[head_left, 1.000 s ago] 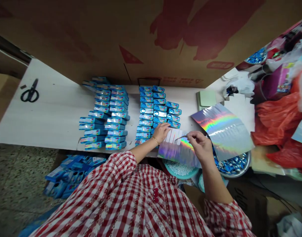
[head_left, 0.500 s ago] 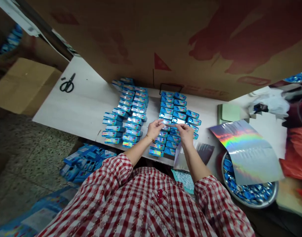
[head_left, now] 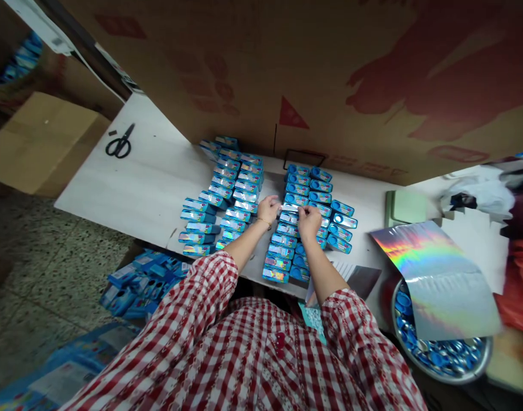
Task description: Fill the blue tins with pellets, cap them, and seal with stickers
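Observation:
Several small blue boxes stand in rows on the white table, in a left group (head_left: 245,196) and a right group (head_left: 282,252). My left hand (head_left: 268,210) is at the left edge of the right group, its fingertips pinching one end of a narrow shiny strip (head_left: 290,208). Opposite it, my right hand (head_left: 309,222) is closed on the strip's other end, over the boxes. The strip lies across the top of one box in the left column; whether it is stuck down I cannot tell. Under my right forearm is a silvery sheet (head_left: 364,279).
A large cardboard carton (head_left: 244,74) walls off the back. Black scissors (head_left: 120,142) lie at the left. To the right, a rainbow-shiny sheet (head_left: 450,291) overlaps a metal bowl (head_left: 486,359) of blue-and-silver pieces. Blue packages (head_left: 144,279) are heaped below the table's left front edge.
Both hands have come down with the strip to the box tops. My right hand has shifted left, closer to my left hand. The view has also shifted slightly.

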Tool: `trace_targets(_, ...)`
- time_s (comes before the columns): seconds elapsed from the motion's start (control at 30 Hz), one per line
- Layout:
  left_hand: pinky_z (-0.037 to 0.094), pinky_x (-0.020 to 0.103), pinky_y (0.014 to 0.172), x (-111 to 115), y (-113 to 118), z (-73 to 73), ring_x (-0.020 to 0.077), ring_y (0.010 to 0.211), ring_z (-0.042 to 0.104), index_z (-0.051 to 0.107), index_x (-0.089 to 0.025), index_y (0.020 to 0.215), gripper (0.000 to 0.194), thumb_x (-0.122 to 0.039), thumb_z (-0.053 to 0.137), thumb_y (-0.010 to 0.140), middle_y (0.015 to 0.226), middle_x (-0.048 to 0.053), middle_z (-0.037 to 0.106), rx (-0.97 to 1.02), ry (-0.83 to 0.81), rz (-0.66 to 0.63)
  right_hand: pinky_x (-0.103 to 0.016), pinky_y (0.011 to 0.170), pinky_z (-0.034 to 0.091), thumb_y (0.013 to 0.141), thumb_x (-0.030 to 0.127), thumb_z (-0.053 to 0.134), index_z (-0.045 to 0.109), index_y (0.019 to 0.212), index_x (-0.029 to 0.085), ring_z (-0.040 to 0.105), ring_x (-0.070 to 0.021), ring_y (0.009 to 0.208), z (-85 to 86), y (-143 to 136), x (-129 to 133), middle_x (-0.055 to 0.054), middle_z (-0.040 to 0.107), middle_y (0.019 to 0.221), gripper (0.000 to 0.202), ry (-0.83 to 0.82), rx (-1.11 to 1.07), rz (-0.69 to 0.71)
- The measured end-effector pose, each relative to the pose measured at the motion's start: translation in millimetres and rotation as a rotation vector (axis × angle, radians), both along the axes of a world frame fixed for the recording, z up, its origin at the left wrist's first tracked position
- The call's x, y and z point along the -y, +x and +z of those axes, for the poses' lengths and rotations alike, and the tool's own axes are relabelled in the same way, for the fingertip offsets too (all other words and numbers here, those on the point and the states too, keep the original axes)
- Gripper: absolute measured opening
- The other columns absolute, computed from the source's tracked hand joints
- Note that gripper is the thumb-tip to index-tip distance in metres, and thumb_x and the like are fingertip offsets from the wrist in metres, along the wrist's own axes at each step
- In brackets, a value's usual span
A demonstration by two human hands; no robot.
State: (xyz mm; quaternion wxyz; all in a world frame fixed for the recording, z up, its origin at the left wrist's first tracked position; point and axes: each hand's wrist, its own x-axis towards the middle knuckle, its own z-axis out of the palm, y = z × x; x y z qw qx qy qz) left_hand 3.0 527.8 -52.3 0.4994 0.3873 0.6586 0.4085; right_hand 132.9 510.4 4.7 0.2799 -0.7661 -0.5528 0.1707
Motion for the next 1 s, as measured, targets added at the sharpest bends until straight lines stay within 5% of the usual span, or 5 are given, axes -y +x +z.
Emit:
trace_targets(0.37, 0.047, 0.028, 0.075, -9, -10, 11.3, 0.0142, 0.071, 0.06, 0.063, -0.015, 0.096, 0.024, -0.015, 0.058, 0.073, 0.071, 0.001, 0.066, -0.146, 0.073, -0.137, -0.034, 0.073, 0.039, 0.074, 0.032, 0.049, 0.061, 0.068, 0.017, 0.049, -0.0201, 0.073, -3.9, -6, 0, -0.007, 0.059, 0.073, 0.02, -0.025, -0.03, -0.08)
trace_targets(0.6, 0.048, 0.027, 0.076, -2, 4, 1.1, 0.0144, 0.075, 0.062, 0.063, -0.016, 0.096, 0.023, -0.014, 0.059, 0.073, 0.079, 0.003, 0.067, -0.144, 0.05, -0.082, -0.037, 0.076, 0.036, 0.079, 0.024, 0.046, 0.065, 0.094, 0.014, 0.048, -0.0251, 0.086, 6.8, 0, 1, -0.014, 0.058, 0.091, 0.026, -0.099, 0.29, 0.09)
trace_targets(0.73, 0.048, 0.028, 0.078, 3, 2, 1.1, 0.0158, 0.079, 0.062, 0.065, -0.016, 0.09, 0.02, -0.011, 0.055, 0.074, 0.085, 0.005, 0.067, -0.205, 0.018, -0.043, -0.039, 0.074, 0.032, 0.083, 0.014, 0.039, 0.065, 0.104, 0.019, 0.047, -0.025, 0.086, 17.2, -2, 8, -0.014, 0.057, 0.096, 0.034, -0.161, 0.508, 0.386)
trace_targets(0.9, 0.044, 0.029, 0.086, 18, 3, 34.4, 0.0182, 0.094, 0.059, 0.065, -0.016, 0.096, 0.024, -0.017, 0.044, 0.083, 0.098, 0.009, 0.065, -0.299, 0.155, -0.019, -0.039, 0.075, 0.034, 0.082, 0.011, 0.04, 0.063, 0.111, 0.02, 0.05, -0.0246, 0.088, 48.5, 11, 12, -0.014, 0.058, 0.099, 0.038, -0.187, 0.534, 0.413)
trace_targets(1.0, 0.042, 0.03, 0.09, 41, 29, 67.6, 0.0185, 0.098, 0.057, 0.065, -0.018, 0.1, 0.026, -0.029, 0.046, 0.086, 0.1, 0.008, 0.065, -0.278, 0.287, -0.24, -0.036, 0.078, 0.039, 0.085, 0.017, 0.037, 0.061, 0.114, 0.021, 0.053, -0.0218, 0.09, 79.8, 66, 33, -0.011, 0.058, 0.101, 0.038, 0.038, 0.352, 0.246)
